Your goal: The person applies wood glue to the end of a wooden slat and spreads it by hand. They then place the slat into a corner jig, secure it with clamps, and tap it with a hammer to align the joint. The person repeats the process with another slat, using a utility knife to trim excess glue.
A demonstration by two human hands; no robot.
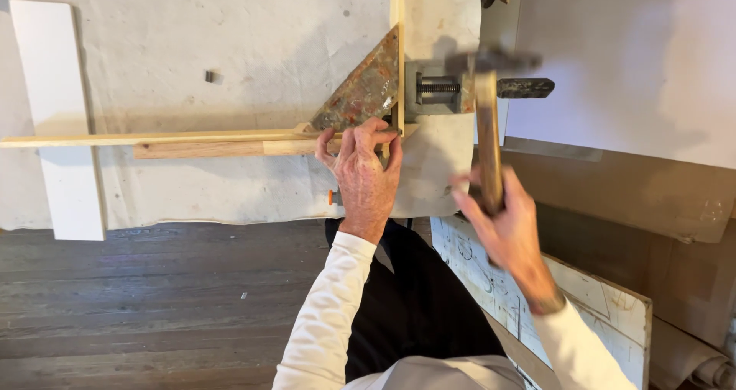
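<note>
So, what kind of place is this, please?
Probably a small woodworking or framing workshop: a hammer in the right hand, wooden strips joined at a corner in a metal clamp, and a cloth-covered bench.

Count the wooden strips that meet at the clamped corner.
2: one long strip runs left from the corner under the left hand; one upright strip runs up from it. Others may be hidden.

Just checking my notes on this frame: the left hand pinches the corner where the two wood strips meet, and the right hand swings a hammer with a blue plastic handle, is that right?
Not quite. The head view shows the hammer in the right hand with a brown wooden handle, not blue plastic. The rest holds: the left hand pinches the corner where the wood strips meet.
</note>
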